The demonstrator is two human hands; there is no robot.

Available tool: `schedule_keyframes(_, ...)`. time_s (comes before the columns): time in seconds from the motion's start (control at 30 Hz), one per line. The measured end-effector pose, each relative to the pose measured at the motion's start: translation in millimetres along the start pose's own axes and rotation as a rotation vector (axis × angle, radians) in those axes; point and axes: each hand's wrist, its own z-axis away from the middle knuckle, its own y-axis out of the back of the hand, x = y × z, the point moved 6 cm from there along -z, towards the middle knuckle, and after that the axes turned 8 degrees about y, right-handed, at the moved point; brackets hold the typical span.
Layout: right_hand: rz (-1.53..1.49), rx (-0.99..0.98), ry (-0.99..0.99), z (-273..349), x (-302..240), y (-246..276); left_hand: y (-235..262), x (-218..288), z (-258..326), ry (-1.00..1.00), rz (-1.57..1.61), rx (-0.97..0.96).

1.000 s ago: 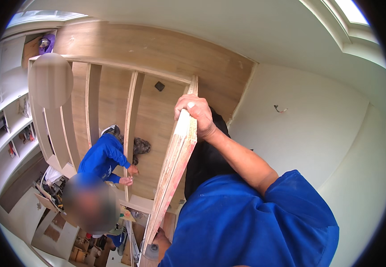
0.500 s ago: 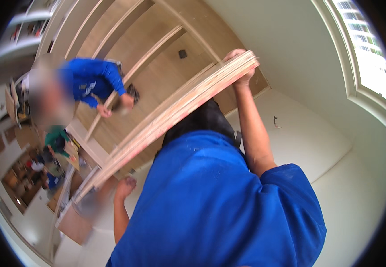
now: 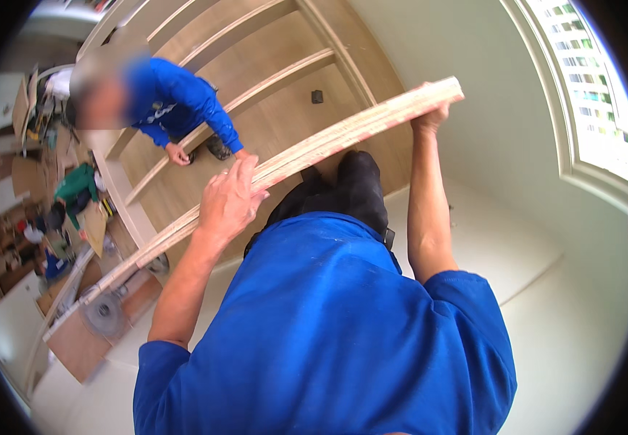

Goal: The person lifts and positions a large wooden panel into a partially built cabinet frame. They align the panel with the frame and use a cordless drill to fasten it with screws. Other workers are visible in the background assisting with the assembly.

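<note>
Wood-grained flooring [image 3: 285,119] runs up to a pale wall [image 3: 437,43] with a bright window [image 3: 595,87] at right, as you hold a long, layered plywood board [image 3: 350,131] across the front of your body. The board hangs above the floor, tilted, its right end near the floor's right edge and its left end reaching toward the clutter at left. Your right hand [image 3: 430,116] is clamped on the board just short of that right end, fingers wrapped around its edge. Your left hand [image 3: 228,203] lies against the board farther down, fingers stretched over it and the thumb apart; whether they grip cannot be told.

Beyond the board, a ribbed timber frame [image 3: 340,58] lies on the floor, with a small dark block [image 3: 317,96] on the flooring inside its right-hand rail. A co-worker in blue [image 3: 183,94] bends over the frame, one hand [image 3: 177,154] at its nearest rib, the other partly hidden behind your left hand. At far left is a person in green [image 3: 75,185]; below, a round grey disc [image 3: 105,313] rests by a brown panel [image 3: 75,348].
</note>
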Motion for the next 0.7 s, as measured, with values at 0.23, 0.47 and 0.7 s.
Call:
schedule_keyframes(0.23,0.814,0.078,0.614,12.9,-39.6,-46.7,18.7,8.6,-8.2,-0.034,-0.058,-0.077)
schedule_keyframes(0.47,0.985,0.037,0.883,18.3,-74.6,-94.5,30.6,1.4,-12.6,-0.016,-0.118,-0.093)
schedule_keyframes(0.7,0.91,0.022,0.928,11.6,-110.4,-135.9,61.9,12.3,-25.7,0.059,-0.136,-0.132)
